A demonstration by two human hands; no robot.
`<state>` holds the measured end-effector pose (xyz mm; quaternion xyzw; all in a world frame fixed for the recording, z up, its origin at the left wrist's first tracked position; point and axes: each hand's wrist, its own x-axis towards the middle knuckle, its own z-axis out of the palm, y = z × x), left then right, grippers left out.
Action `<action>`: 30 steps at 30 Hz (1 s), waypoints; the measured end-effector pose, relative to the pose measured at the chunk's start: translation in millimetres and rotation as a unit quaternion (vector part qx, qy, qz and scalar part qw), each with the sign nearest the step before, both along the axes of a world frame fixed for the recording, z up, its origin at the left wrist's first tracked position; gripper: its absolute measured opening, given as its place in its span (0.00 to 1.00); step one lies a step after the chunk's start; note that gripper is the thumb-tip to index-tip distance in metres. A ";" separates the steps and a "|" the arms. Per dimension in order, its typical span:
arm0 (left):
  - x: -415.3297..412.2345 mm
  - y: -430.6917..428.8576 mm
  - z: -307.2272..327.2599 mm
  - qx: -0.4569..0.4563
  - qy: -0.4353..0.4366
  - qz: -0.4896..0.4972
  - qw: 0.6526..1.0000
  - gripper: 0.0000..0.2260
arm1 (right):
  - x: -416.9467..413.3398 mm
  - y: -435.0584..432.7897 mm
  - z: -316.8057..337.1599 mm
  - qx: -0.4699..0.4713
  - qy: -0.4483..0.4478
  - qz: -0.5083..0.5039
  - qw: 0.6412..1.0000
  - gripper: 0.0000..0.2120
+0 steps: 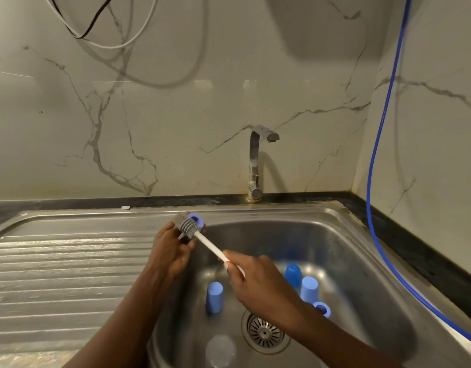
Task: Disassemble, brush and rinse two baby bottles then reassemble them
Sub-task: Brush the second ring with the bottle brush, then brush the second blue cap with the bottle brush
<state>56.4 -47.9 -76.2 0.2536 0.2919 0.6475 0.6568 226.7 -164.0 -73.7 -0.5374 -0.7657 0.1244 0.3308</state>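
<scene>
Over the left edge of the steel sink (335, 216), the left grip (170, 251) curls around a blue bottle collar (195, 220), and the grey head of the bottle brush (187, 227) is pushed into it. The right grip (258, 282) pinches the brush's white handle. Down in the basin are three blue caps (214, 297), another collar (322, 309) and a blurred clear bottle (220, 350) beside the drain.

Blue cylindrical piece (214, 297), (293, 274), (309, 288): three. Blue ring (196, 218), (322, 309): two. Bottle brush (207, 244): one. Clear rounded piece (220, 350): one. Sink basin (308, 235): one. Tap (255, 160): one. Drain strainer (264, 333): one. Blue hose (371, 166): one. Hands: two, left hand (170, 251) and right hand (255, 282).
</scene>
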 end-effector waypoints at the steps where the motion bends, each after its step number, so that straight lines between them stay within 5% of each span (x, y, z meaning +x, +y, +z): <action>1: 2.5 1.4 -0.3 0.000 -0.007 -0.009 1.000 0.09 | -0.1 1.2 1.3 0.004 -0.002 -0.002 1.000 0.09; 9: 3.3 -1.4 -2.7 0.012 0.008 -0.048 0.999 0.12 | 37.7 25.8 5.6 -0.051 0.053 -0.136 0.988 0.12; 18: 13.7 -14.9 -17.4 0.018 0.268 -0.079 0.960 0.06 | 59.9 29.0 -3.8 -0.129 0.104 -0.099 0.981 0.12; 22: 14.6 -19.6 -27.8 0.066 0.434 -0.085 0.894 0.12 | 65.0 28.4 -1.1 -0.114 0.115 -0.095 0.982 0.13; 25: 13.9 -19.0 -31.2 0.133 0.572 -0.087 0.805 0.18 | 64.5 28.5 -2.1 -0.112 0.119 -0.095 0.982 0.14; 28: 19.5 -19.4 -31.0 0.168 0.688 -0.087 0.701 0.15 | 62.3 30.1 -2.7 -0.102 0.121 -0.091 0.983 0.14; 30: 24.7 -23.4 -30.9 0.176 0.714 -0.091 0.672 0.10 | 61.4 31.9 -3.8 -0.100 0.123 -0.088 0.983 0.14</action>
